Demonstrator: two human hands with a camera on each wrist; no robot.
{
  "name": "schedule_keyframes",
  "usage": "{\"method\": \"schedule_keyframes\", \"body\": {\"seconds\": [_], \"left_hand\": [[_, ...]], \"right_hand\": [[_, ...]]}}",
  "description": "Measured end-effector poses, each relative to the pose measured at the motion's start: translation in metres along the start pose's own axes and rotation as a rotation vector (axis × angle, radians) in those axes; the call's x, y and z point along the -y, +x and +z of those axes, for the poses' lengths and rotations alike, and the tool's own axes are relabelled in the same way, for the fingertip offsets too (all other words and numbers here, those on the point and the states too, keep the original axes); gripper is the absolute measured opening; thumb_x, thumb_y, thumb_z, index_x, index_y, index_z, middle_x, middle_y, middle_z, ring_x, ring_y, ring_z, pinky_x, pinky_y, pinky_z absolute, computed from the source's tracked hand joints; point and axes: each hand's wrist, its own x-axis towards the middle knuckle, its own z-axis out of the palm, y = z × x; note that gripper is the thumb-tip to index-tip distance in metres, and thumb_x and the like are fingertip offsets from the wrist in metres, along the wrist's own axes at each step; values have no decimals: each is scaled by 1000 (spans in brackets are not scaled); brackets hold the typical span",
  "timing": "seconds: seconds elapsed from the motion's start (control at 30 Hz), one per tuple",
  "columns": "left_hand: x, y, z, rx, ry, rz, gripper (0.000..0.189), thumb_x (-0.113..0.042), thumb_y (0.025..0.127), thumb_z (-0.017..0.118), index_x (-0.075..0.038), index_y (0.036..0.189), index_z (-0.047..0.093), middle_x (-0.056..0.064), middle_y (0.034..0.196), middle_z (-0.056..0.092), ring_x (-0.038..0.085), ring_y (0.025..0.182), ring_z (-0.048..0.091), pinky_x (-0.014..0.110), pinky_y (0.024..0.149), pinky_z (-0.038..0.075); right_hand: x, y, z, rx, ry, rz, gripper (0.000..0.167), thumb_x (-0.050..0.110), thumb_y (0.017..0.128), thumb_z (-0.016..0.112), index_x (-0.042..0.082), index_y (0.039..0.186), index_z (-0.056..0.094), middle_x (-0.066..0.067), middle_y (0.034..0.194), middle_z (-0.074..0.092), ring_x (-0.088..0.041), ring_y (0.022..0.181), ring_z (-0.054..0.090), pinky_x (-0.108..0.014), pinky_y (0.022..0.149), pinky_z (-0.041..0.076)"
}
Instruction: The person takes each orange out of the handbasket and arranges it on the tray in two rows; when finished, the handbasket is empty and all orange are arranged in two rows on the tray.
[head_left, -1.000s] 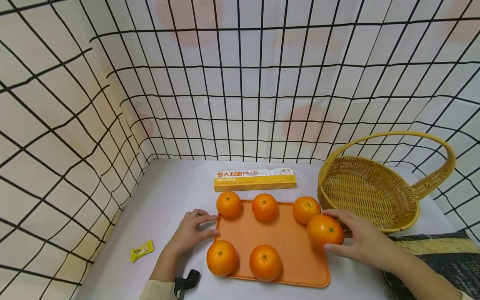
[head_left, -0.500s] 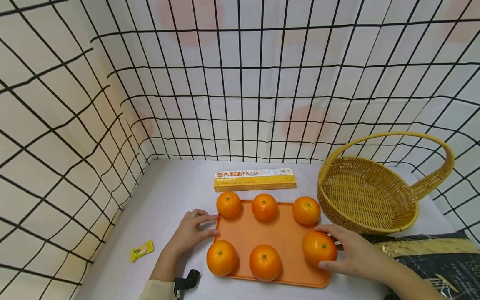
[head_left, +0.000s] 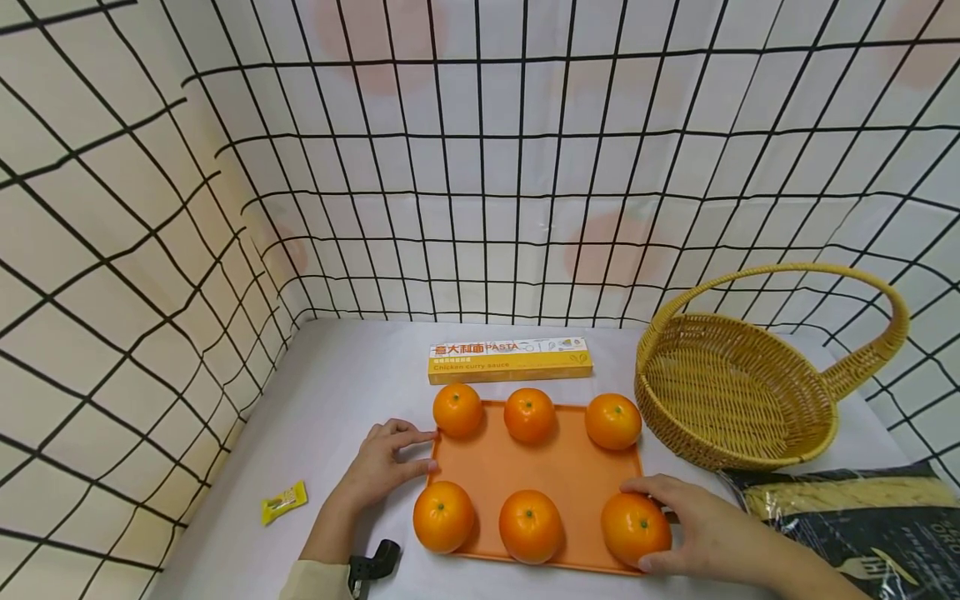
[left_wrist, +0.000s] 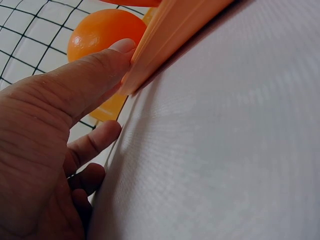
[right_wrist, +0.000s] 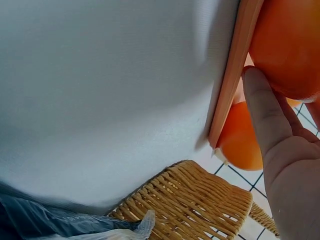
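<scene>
At the near right corner of the orange tray (head_left: 517, 467), my right hand (head_left: 705, 533) grips an orange (head_left: 635, 528) between thumb and fingers. In the right wrist view the held orange (right_wrist: 290, 47) appears just over the tray's rim (right_wrist: 235, 75). My left hand (head_left: 382, 467) rests at the tray's left edge. Its thumb (left_wrist: 100, 70) touches the rim, and its other fingers are loosely bent. Three oranges line the far side of the tray, one of them the far right orange (head_left: 612, 421). Along the near side lie two more, a left orange (head_left: 443, 517) and a middle orange (head_left: 531, 527).
Behind the tray lies a yellow and white pasta box (head_left: 510, 360). A wicker basket (head_left: 720, 392) with a tall handle stands at right, and a dark pasta bag (head_left: 862, 517) lies before it. A small yellow wrapped sweet (head_left: 284, 502) is at left. Black wire grid surrounds the table.
My right hand has brought its orange toward me, from beside the far right orange down to the tray's near right corner. My left hand has stayed at the tray's edge.
</scene>
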Motion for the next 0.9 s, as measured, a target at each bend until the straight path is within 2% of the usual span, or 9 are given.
{"method": "schedule_keyframes", "body": {"seconds": [0.2, 0.57, 0.77, 0.9], "left_hand": [[0, 0, 0, 3, -2, -2, 41, -50, 79, 85, -41, 118, 76, -7, 114, 60, 16, 108, 46, 35, 86, 43], [-1, -1, 0, 2, 0, -6, 40, -49, 79, 85, -41, 117, 76, -7, 115, 60, 16, 109, 47, 36, 88, 43], [-1, -1, 0, 6, -3, -17, 40, -49, 79, 85, -42, 117, 76, -7, 115, 60, 16, 110, 47, 37, 88, 44], [-1, -1, 0, 6, -3, -12, 40, -50, 79, 85, -42, 117, 75, -7, 115, 60, 16, 110, 47, 37, 88, 44]], "right_hand": [[0, -1, 1, 37, 45, 9, 84, 61, 75, 83, 21, 143, 54, -9, 143, 59, -44, 134, 53, -73, 103, 39], [-2, -2, 2, 82, 99, 16, 83, 57, 78, 83, 23, 146, 51, -10, 146, 56, -46, 136, 50, -75, 103, 37], [-1, -1, 3, 88, 105, 33, 85, 57, 78, 84, 24, 148, 49, -8, 146, 56, -42, 134, 53, -74, 103, 38], [0, 0, 1, 81, 85, 50, 88, 60, 76, 83, 24, 148, 49, -3, 144, 58, -31, 125, 59, -67, 101, 44]]}}
